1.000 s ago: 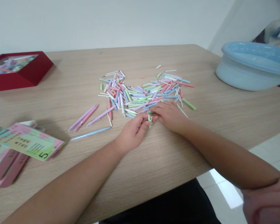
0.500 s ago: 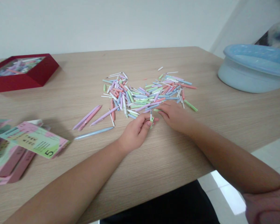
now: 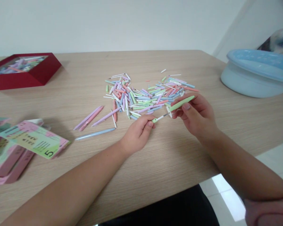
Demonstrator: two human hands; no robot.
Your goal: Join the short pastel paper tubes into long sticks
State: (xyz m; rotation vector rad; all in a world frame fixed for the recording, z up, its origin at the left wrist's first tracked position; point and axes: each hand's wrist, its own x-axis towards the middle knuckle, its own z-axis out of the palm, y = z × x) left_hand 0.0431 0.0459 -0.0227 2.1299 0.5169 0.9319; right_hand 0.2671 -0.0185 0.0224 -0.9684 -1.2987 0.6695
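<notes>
My left hand (image 3: 137,135) is closed around a short green pen part (image 3: 154,120), most of it hidden by the fingers. A white refill (image 3: 160,117) sticks out of that part toward the right, its dark-marked end close to my other hand. Between the thumb and fingers of my right hand (image 3: 201,117) is a green pen barrel (image 3: 182,103), tilted up to the right. At its lower end shows a small white piece (image 3: 169,111) whose kind I cannot make out. Just beyond both hands lies a pile of pastel pen parts (image 3: 145,102) and refills.
Several whole-looking pens, one of them a blue pen (image 3: 95,134), lie left of the pile. Farther left are printed pink-green packages (image 3: 35,138). A red box (image 3: 44,73) full of pen parts stands at the back left, a light blue basin (image 3: 247,80) at the right.
My right hand has lifted from the pile's near edge and moved right, now with the green barrel in it. In my left hand the refill has swung from upright to pointing right.
</notes>
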